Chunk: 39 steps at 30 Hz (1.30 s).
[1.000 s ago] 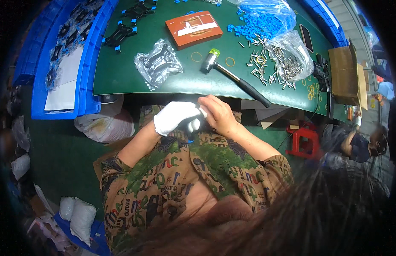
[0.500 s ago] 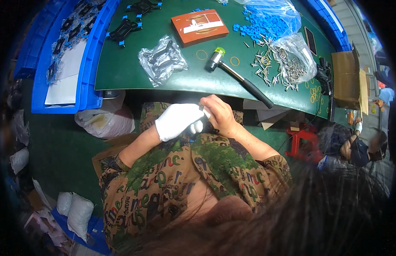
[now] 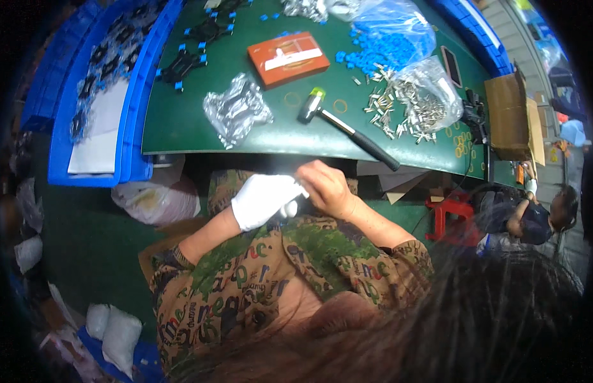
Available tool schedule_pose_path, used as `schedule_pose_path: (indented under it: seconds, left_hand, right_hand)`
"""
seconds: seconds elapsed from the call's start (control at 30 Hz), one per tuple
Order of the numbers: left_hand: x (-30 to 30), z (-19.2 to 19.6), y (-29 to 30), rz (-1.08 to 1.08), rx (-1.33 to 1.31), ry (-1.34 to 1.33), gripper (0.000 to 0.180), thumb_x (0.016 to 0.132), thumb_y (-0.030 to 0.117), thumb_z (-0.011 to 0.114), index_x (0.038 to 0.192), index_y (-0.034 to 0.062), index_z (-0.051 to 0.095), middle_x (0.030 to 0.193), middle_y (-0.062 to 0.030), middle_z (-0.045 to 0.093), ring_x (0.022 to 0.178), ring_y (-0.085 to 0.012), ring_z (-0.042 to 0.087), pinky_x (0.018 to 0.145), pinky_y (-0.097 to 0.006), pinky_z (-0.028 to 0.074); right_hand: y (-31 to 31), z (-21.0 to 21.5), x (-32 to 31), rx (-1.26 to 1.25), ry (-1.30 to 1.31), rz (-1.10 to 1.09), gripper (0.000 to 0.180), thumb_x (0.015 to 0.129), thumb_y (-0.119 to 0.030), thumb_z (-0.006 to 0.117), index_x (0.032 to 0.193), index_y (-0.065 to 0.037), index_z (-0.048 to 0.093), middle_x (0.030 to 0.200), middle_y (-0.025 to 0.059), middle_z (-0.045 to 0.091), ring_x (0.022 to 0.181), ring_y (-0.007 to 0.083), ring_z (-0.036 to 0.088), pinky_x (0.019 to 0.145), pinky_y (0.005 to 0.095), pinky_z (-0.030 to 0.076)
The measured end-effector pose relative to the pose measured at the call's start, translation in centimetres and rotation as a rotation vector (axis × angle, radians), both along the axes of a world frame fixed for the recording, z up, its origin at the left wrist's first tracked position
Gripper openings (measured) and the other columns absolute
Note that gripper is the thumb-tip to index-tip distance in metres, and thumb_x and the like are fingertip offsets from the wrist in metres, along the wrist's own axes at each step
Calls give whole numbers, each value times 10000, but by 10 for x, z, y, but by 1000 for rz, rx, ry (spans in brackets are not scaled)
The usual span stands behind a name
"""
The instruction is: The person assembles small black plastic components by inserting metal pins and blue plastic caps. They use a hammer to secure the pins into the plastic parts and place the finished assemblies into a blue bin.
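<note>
A: What are we holding?
B: Our gloved left hand (image 3: 264,199) is curled, fingers bunched; our bare right hand (image 3: 328,190) is pinched in close against it. We can't tell what's between them, fingers cover it. Both sit on the near side of the hammer (image 3: 345,130), off the edge of the green table (image 3: 178,124).
A: Hammer?
B: Lying free. We'd expect stiff and head-heavy. We'd take the black grip (image 3: 377,151), angled right and toward us, not the head (image 3: 310,107).
A: Bagged part (image 3: 237,110)?
B: Left of the hammer, apart from it. We'd guess light, film slippery, dark part inside stiffer. Hold the body through the bag, not loose film. Fragile? Can't judge.
A: And between our fingers?
B: If anything, small and light, judging by our close fingertip hold. Stiffness unknown.
</note>
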<state>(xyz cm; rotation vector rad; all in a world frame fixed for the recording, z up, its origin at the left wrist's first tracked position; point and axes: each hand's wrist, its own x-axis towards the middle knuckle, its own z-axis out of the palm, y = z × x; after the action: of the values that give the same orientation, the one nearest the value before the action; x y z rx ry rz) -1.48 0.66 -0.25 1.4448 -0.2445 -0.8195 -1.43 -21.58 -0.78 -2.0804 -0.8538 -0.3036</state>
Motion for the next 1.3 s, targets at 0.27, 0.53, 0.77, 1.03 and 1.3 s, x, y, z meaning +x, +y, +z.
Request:
schedule_pose_path:
  seconds: [0.27,0.53,0.77,1.03,1.3]
  left_hand:
    - [13,-8,3,102,-55,-204,236,1053,157,568,1047,26,764,761,-53,701,626,-94,645,605,-247,510]
    - [17,-19,2,50,32,-327,241,1051,149,539,1075,48,756,781,-34,691,627,-102,648,611,-250,518]
    - [20,-27,7,-22,204,-489,234,959,127,572,1116,127,746,919,-59,704,767,-199,698,683,-305,556]
    - [21,-24,0,-8,85,-324,227,1020,149,547,1078,83,757,845,-53,709,691,-148,687,647,-278,539]
    - [22,-14,-3,15,48,-214,277,1069,183,528,1053,31,759,772,-39,698,627,-94,653,610,-245,510]
  right_hand:
    - [-69,55,84,-157,-227,-301,218,904,-34,693,1122,-42,677,882,147,669,779,337,684,653,407,557]
    - [-111,45,199,-584,-7,-516,214,1008,-279,612,1113,-141,737,1003,111,669,933,365,695,788,492,567]
    - [-106,27,205,-744,-25,-418,192,977,-258,639,1075,-137,751,976,123,666,885,362,702,770,493,567]
    - [-112,42,206,-697,17,-412,235,988,-298,641,1118,-134,750,998,129,676,912,376,696,804,496,557]
    - [-102,39,213,-854,56,-281,266,988,-353,645,1104,-125,718,1067,84,712,1044,305,692,857,497,513]
